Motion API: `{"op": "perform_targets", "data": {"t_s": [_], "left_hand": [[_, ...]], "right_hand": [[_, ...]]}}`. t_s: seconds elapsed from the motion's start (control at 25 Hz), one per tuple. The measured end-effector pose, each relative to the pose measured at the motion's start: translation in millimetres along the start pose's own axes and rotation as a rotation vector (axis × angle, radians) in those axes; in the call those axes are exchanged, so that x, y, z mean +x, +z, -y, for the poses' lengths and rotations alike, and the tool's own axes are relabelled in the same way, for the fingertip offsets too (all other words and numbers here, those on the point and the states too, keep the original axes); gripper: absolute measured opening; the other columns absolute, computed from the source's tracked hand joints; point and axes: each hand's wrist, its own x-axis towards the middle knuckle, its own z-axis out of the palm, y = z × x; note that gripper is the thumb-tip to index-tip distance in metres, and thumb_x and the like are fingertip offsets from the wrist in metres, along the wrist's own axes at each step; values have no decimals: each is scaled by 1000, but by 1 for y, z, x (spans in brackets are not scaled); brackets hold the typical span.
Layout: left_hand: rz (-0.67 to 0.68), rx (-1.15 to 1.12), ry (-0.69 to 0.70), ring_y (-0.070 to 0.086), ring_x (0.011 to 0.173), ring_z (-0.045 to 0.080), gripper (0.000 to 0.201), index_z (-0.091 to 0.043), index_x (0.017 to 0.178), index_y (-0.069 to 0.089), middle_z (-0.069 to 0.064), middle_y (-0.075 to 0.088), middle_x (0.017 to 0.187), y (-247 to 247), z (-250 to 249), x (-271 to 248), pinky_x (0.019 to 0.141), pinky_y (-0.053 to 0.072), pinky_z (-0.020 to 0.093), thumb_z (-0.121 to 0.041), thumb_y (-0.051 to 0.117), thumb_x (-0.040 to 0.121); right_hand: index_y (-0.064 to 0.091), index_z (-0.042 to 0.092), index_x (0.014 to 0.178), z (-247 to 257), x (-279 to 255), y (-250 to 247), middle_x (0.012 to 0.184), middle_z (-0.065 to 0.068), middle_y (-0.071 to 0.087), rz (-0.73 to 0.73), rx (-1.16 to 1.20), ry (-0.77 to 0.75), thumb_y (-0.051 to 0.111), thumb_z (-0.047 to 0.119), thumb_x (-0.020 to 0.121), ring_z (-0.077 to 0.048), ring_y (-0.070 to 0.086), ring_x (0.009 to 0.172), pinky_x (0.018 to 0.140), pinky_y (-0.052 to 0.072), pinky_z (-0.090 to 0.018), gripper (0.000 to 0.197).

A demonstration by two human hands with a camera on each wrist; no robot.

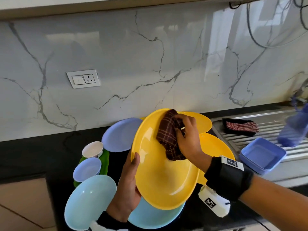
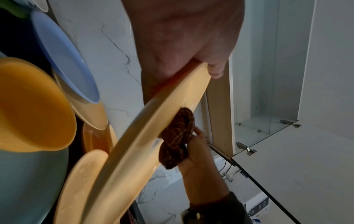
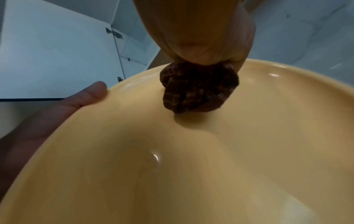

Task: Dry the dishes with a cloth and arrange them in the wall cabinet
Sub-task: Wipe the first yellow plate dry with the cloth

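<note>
Above the black stone counter (image 1: 55, 157), the left hand (image 1: 128, 185) clamped the near rim of a tilted round yellow plastic plate (image 1: 160, 177), thumb on top. The right hand (image 1: 186, 137) bunched a brown checked cloth (image 1: 168, 139) against its inner face. Beyond lay lilac and yellow plates.

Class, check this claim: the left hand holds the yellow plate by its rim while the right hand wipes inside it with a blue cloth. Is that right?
One detail is wrong: the cloth is dark brown with a light check, not blue, as the head view shows. The rest stands: the left hand holds the yellow plate by its rim while the right hand wipes inside it.
</note>
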Motion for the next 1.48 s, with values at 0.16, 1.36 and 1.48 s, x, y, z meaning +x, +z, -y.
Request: {"op": "perform_targets", "data": {"t_s": [0.16, 1.36, 1.48], "left_hand": [[100, 123, 91, 68, 103, 34, 78, -21, 130, 57, 15, 69, 117, -1, -4, 6, 72, 58, 38, -7, 75, 55], [-134, 367, 294, 67, 101, 25, 74, -49, 98, 73, -10, 72, 108, 4, -53, -14, 78, 56, 49, 2, 47, 51], [-118, 320, 329, 69, 98, 23, 74, -44, 103, 74, -6, 71, 110, 5, -56, -13, 70, 59, 41, 3, 47, 52]], "right_hand": [[43, 18, 141, 28, -13, 13, 138, -4, 36, 160, 34, -230, 49, 48, 91, -12, 41, 125, 106, 39, -30, 59], [51, 19, 126, 11, 52, -20, 121, 3, 54, 202, -228, -108, 53, 73, 79, -22, 53, 110, 91, 48, -46, 71], [53, 19, 117, -8, 45, -20, 103, 4, 59, 183, -60, 114, 63, 50, 86, -19, 60, 97, 86, 53, -42, 45]]}}
